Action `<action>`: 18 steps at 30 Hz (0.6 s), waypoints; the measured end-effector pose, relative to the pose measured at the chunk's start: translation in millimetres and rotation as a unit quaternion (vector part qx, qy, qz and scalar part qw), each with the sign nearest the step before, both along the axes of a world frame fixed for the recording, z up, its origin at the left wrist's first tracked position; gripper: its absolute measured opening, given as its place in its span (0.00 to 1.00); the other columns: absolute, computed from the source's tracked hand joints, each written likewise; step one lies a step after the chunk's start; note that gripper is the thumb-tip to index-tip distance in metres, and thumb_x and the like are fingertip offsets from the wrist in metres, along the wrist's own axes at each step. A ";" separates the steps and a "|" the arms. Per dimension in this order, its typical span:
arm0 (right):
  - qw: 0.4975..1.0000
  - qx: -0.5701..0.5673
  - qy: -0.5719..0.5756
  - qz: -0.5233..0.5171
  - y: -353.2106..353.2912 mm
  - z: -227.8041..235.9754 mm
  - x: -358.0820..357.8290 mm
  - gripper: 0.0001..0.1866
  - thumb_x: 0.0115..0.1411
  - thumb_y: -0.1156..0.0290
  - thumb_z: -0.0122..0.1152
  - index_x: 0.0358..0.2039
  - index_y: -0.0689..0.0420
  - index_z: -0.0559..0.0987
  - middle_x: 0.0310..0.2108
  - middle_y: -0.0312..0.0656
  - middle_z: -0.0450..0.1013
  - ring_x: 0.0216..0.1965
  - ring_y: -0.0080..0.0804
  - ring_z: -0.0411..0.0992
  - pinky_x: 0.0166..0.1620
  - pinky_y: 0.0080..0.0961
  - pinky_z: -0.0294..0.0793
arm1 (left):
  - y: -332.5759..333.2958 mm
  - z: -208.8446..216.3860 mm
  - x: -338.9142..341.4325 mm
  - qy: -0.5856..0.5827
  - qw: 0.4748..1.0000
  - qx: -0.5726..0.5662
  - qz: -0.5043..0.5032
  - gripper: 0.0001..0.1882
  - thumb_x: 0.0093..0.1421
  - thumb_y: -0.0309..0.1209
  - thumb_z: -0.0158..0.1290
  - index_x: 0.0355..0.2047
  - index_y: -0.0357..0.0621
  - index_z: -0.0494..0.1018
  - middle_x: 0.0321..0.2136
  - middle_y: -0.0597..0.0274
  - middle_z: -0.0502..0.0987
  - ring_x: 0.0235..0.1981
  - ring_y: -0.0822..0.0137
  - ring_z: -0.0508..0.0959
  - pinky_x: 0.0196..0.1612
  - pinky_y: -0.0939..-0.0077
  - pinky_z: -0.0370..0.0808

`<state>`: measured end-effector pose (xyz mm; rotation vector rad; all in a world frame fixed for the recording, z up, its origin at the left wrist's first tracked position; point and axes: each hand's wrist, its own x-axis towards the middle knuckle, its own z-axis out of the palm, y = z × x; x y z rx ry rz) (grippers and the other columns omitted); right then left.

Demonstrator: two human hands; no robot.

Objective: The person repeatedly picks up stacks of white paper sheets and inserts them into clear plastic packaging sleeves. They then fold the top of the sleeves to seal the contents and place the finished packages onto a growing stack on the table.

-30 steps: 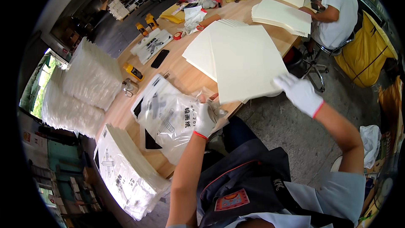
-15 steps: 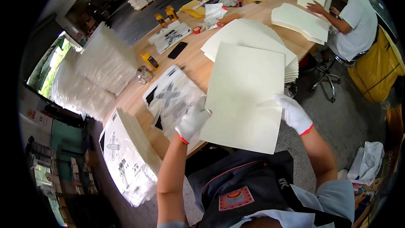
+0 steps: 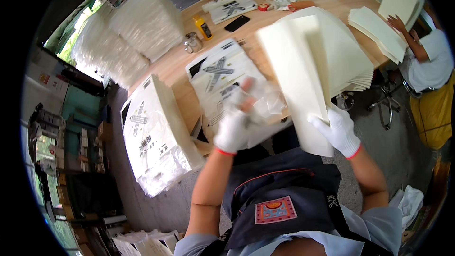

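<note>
My right hand point(image 3: 337, 128), in a white glove with a red cuff, grips the lower right edge of cream paper sheets point(image 3: 298, 85). The paper stands tilted and bends lengthwise. My left hand point(image 3: 234, 125), gloved with bare fingertips showing, is over the near end of a printed clear plastic bag point(image 3: 225, 68) lying on the table. Its fingers are smeared by motion, and loose crumpled film point(image 3: 268, 99) is right beside them. Whether they pinch the film is unclear. Behind the held paper, a fanned pile of cream sheets point(image 3: 348, 52) lies on the table.
A stack of filled printed bags point(image 3: 159, 130) sits at the table's left edge. Bundles of clear bags point(image 3: 147, 21) rise behind it. A glass jar point(image 3: 192, 42), juice bottle point(image 3: 203, 27) and phone point(image 3: 237, 23) stand farther back. A co-worker point(image 3: 426, 57) handles sheets at right.
My left hand has left the paper and moved over the plastic bag. In my right hand the paper has turned narrower and bent. The view has shifted toward the left.
</note>
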<state>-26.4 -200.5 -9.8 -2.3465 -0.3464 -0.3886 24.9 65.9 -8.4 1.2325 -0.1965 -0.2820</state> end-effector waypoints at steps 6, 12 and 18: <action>0.883 -0.432 -0.029 0.184 31.5 9.0 6.6 0.12 0.52 0.58 0.59 0.29 0.52 0.78 0.21 0.40 0.69 0.23 0.37 0.74 0.25 0.31 0.73 | 62.9 71.8 -12.0 -0.163 0.977 0.119 -0.063 0.32 0.60 0.29 0.47 0.65 0.48 0.54 0.57 0.55 0.66 0.47 0.64 0.75 0.45 0.74 0.74; 0.889 -0.246 0.256 0.288 47.3 14.5 54.3 0.17 0.54 0.55 0.58 0.33 0.57 0.77 0.28 0.54 0.76 0.26 0.49 0.75 0.31 0.39 0.73 | 23.3 -4.6 -108.9 -0.011 0.964 0.261 -0.044 0.30 0.56 0.25 0.54 0.60 0.40 0.60 0.38 0.55 0.78 0.36 0.68 0.78 0.41 0.79 0.73; 0.926 0.007 0.308 0.218 67.2 -32.4 73.4 0.15 0.50 0.60 0.63 0.32 0.59 0.78 0.26 0.52 0.74 0.26 0.48 0.73 0.33 0.33 0.72 | 22.6 -48.6 -86.2 -0.375 0.853 0.337 0.133 0.14 0.51 0.21 0.56 0.40 0.44 0.77 0.29 0.58 0.79 0.25 0.61 0.79 0.28 0.73 0.74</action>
